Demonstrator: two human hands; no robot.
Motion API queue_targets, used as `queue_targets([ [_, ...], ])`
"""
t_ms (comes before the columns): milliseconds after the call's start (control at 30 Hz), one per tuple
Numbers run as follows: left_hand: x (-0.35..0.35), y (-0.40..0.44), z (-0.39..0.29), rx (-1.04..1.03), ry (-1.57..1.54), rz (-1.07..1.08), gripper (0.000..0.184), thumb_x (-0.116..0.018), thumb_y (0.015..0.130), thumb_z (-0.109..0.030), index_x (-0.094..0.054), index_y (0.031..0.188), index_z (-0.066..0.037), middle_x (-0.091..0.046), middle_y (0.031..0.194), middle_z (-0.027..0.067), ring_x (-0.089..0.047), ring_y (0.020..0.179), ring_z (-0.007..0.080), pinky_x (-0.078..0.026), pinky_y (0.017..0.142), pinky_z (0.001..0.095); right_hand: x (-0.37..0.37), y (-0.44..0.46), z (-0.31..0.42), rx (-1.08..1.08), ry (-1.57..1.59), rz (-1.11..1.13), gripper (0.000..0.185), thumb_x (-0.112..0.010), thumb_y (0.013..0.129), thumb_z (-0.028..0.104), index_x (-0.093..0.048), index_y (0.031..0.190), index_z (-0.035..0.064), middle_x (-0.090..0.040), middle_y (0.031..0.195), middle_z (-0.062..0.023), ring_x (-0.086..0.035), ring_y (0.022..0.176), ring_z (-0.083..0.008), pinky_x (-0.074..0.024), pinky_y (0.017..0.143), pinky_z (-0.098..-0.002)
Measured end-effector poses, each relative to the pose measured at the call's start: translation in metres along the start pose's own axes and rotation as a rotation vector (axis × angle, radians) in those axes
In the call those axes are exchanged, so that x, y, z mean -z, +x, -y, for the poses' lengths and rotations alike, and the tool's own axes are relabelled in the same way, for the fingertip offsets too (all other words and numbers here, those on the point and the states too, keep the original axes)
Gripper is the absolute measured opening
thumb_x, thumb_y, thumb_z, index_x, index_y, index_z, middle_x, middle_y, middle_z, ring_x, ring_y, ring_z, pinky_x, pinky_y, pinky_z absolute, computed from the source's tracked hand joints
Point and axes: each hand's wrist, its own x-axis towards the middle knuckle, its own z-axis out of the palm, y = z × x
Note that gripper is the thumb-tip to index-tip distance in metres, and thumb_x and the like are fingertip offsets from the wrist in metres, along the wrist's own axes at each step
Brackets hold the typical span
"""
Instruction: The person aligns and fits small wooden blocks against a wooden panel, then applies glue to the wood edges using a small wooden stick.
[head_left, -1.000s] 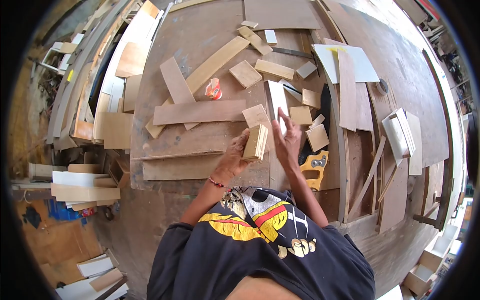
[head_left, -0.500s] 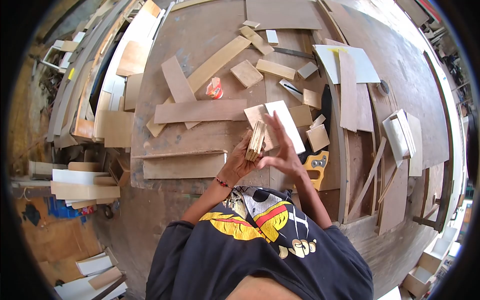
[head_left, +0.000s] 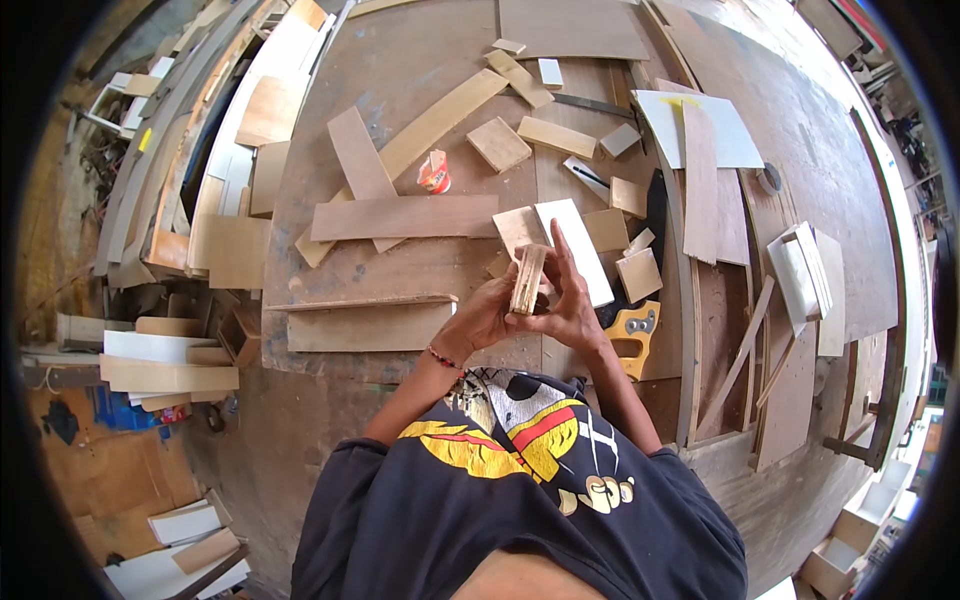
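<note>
Between my two hands stands a small stack of plywood pieces point(head_left: 528, 280), its layered edges turned up toward me. My left hand point(head_left: 486, 315) grips it from the left, fingers partly hidden behind it. On the other side, my right hand point(head_left: 570, 308) closes on the stack, its thumb at the near end and one finger pointing up. Just beyond lie a square wooden piece point(head_left: 517, 228) and a white board point(head_left: 575, 250). A handsaw with a yellow handle point(head_left: 633, 335) rests to the right of my right hand.
Wooden strips point(head_left: 400, 218) cross each other on the worktable point(head_left: 330, 90), beside a red cup point(head_left: 434, 173). Small wooden blocks point(head_left: 499, 145) lie farther back. A plywood strip point(head_left: 370, 330) lies at the near left edge. Stacked white pieces point(head_left: 800, 270) sit at right.
My right hand has come in from the right and now touches the plywood stack. The stack has shifted slightly right and turned more upright in my left hand.
</note>
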Motion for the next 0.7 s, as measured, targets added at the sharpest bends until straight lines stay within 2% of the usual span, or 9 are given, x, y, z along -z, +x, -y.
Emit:
queue_targets([
  [133, -0.022, -0.011, -0.016, 0.013, 0.151, -0.097, 0.056, -0.048, 0.092, -0.043, -0.039, 0.129, -0.001, -0.056, 0.113, 0.0130, -0.062, 0.096, 0.0178, -0.055, 0.076, 0.0301, 0.003, -0.004, -0.005, 0.003, -0.037, 0.000, 0.123, -0.086, 0.051, 0.022, -0.008, 0.144, 0.0057, -0.051, 0.124, -0.0205, -0.052, 0.114, -0.0325, -0.0421, 0.098, -0.0411],
  [200, -0.040, -0.015, -0.022, -0.048, 0.507, -0.243, 0.059, -0.057, 0.088, -0.039, -0.039, 0.129, -0.002, -0.055, 0.115, 0.0090, -0.059, 0.101, 0.0150, -0.054, 0.080, 0.0311, 0.003, -0.006, -0.004, 0.015, -0.162, -0.003, 0.124, -0.086, 0.050, 0.021, -0.007, 0.144, 0.0054, -0.048, 0.126, -0.0203, -0.051, 0.115, -0.0339, -0.0420, 0.098, -0.0411],
  [233, -0.036, -0.016, -0.021, -0.049, 0.506, -0.245, 0.059, -0.057, 0.088, -0.039, -0.039, 0.129, -0.002, -0.055, 0.115, 0.0090, -0.059, 0.101, 0.0150, -0.054, 0.080, 0.0311, 0.002, -0.006, -0.003, 0.015, -0.161, 0.000, 0.124, -0.086, 0.050, 0.021, -0.007, 0.144, 0.0054, -0.048, 0.126, -0.0203, -0.051, 0.115, -0.0339, -0.0420, 0.098, -0.0411],
  [300, -0.024, -0.014, -0.018, -0.009, 0.531, -0.320, 0.059, -0.065, 0.084, -0.028, -0.038, 0.129, -0.001, -0.054, 0.116, 0.0061, -0.057, 0.104, 0.0128, -0.053, 0.080, 0.0297, 0.001, -0.006, 0.000, 0.038, -0.197, 0.007, 0.125, -0.087, 0.049, 0.021, -0.006, 0.144, 0.0054, -0.047, 0.128, -0.0189, -0.050, 0.115, -0.0349, -0.0430, 0.097, -0.0404],
  [333, -0.020, -0.014, -0.017, -0.008, 0.531, -0.320, 0.059, -0.065, 0.084, -0.028, -0.038, 0.129, -0.001, -0.054, 0.116, 0.0061, -0.057, 0.104, 0.0128, -0.053, 0.080, 0.0297, 0.001, -0.004, 0.003, 0.038, -0.197, 0.007, 0.125, -0.087, 0.049, 0.021, -0.006, 0.144, 0.0054, -0.047, 0.128, -0.0189, -0.050, 0.115, -0.0349, -0.0430, 0.097, -0.0404],
  [400, -0.016, -0.014, -0.014, -0.099, 0.519, -0.292, 0.056, -0.065, 0.084, -0.019, -0.039, 0.129, 0.001, -0.055, 0.115, 0.0059, -0.057, 0.103, 0.0124, -0.053, 0.080, 0.0277, 0.003, -0.003, 0.010, 0.109, -0.240, 0.028, 0.127, -0.086, 0.049, 0.011, -0.003, 0.145, 0.0090, -0.051, 0.123, -0.0156, -0.054, 0.111, -0.0290, -0.0431, 0.096, -0.0379],
  [700, -0.029, -0.020, -0.015, -0.074, 0.529, -0.325, 0.056, -0.066, 0.083, -0.019, -0.040, 0.127, 0.002, -0.057, 0.112, 0.0061, -0.058, 0.100, 0.0122, -0.053, 0.080, 0.0260, 0.001, -0.005, 0.001, 0.105, -0.192, 0.053, 0.126, -0.085, 0.049, 0.010, -0.003, 0.145, 0.0087, -0.051, 0.124, -0.0150, -0.054, 0.111, -0.0292, -0.0429, 0.097, -0.0380],
])
